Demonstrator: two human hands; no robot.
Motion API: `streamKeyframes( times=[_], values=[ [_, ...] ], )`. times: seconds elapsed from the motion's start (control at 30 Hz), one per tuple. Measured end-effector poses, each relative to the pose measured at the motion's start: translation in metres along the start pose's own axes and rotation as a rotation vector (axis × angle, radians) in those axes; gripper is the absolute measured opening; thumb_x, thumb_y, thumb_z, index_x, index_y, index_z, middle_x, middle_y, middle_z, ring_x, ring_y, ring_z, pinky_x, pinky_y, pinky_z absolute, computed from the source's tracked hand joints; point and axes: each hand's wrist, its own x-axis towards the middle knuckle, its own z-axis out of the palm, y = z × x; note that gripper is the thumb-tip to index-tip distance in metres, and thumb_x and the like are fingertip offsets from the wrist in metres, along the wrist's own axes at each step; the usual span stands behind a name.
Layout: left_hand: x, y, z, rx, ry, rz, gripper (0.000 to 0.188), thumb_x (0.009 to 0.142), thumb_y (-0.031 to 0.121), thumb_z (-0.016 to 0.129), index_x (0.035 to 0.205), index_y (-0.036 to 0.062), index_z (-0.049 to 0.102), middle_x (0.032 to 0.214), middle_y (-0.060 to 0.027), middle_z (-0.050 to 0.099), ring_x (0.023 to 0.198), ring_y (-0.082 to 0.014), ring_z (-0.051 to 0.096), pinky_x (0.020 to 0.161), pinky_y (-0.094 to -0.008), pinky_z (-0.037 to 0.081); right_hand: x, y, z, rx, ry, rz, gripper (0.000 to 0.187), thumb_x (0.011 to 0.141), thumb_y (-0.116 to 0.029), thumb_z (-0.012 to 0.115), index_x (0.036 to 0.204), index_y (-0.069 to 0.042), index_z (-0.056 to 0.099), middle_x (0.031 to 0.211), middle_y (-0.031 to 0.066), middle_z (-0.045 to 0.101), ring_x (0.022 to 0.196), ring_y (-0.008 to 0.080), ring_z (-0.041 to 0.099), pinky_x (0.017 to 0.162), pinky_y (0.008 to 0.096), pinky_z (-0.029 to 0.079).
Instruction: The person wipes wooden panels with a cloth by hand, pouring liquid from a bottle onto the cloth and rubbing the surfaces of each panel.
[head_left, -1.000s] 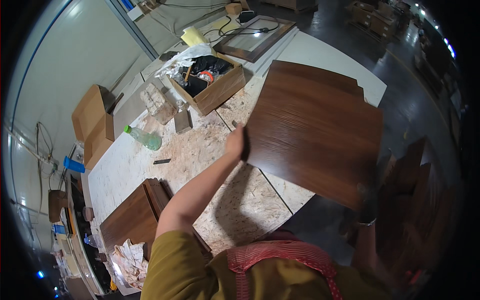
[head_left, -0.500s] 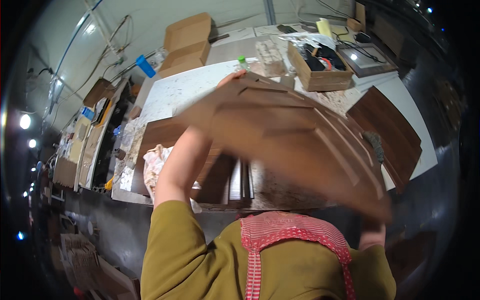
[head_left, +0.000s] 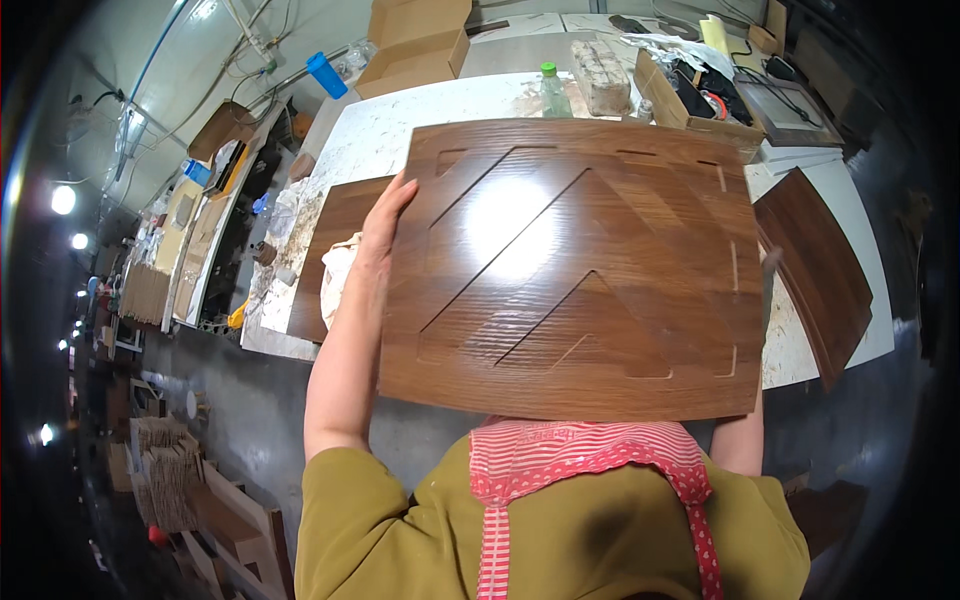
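Note:
A dark brown wood panel point(head_left: 560, 330) with carved angular grooves is held up in front of me, its face toward me and catching a bright glare. My left hand point(head_left: 385, 218) grips its left edge, with fingertips on the border and the rest of the fingers behind. At the right edge my right hand point(head_left: 770, 262) shows only in small part; the panel covers most of it. Another brown panel point(head_left: 345, 215) lies on the table at the left, with a stained white cloth point(head_left: 338, 282) on it, partly behind my left forearm.
More brown panels point(head_left: 825, 270) lie on the white table point(head_left: 385, 130) at the right. Along the back stand a green-capped bottle point(head_left: 554, 95), a pale block point(head_left: 600, 80), a box of tools point(head_left: 700, 125) and an open cardboard box point(head_left: 415, 65). A cluttered side bench point(head_left: 190, 260) stands left.
The panel was slanted and blurred by motion; now it is level and faces me. My left hand has come from its far edge to the left side.

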Motion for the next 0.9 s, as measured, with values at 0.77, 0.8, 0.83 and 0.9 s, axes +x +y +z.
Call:
streamKeyframes(
  times=[0.77,0.8,0.83,0.9],
  values=[
    [-0.076,0.078,-0.151,1.422,0.571,0.496,0.029,0.086,0.018,0.06,0.109,-0.0008,0.059,0.097,-0.0148,0.063,0.084,-0.0237,0.061,0.075,-0.0315,0.046,-0.026,0.046,0.038,0.104,0.054,0.435,0.049,0.071,-0.01,0.061,0.116,0.006,0.051,0.102,0.0179,0.063,0.087,0.0278,0.064,0.08,0.038,0.055],
    [-0.067,0.077,-0.106,1.19,0.48,0.564,0.024,0.086,0.014,0.06,0.106,0.0009,0.06,0.095,-0.0121,0.063,0.083,-0.0211,0.061,0.074,-0.0312,0.047,-0.019,0.056,0.035,0.064,0.043,0.469,0.051,0.072,-0.01,0.061,0.119,0.006,0.049,0.105,0.0178,0.062,0.089,0.0274,0.064,0.08,0.0371,0.055],
    [-0.058,0.07,-0.055,1.212,0.284,0.564,0.022,0.085,0.01,0.058,0.106,0.0017,0.058,0.095,-0.0118,0.062,0.082,-0.0194,0.061,0.072,-0.0306,0.048,-0.013,0.062,0.032,0.024,0.037,0.502,0.054,0.073,-0.01,0.062,0.123,0.005,0.047,0.108,0.0177,0.061,0.091,0.0271,0.064,0.08,0.0362,0.055],
    [-0.056,0.026,0.036,1.132,-0.025,0.353,0.032,0.082,0.008,0.06,0.113,0.0017,0.056,0.101,-0.0126,0.062,0.087,-0.0209,0.062,0.077,-0.0301,0.049,0.001,0.075,0.048,0.024,-0.031,0.512,0.054,0.074,-0.01,0.062,0.123,0.004,0.047,0.108,0.0171,0.061,0.092,0.0256,0.064,0.08,0.0352,0.054]
  ],
)
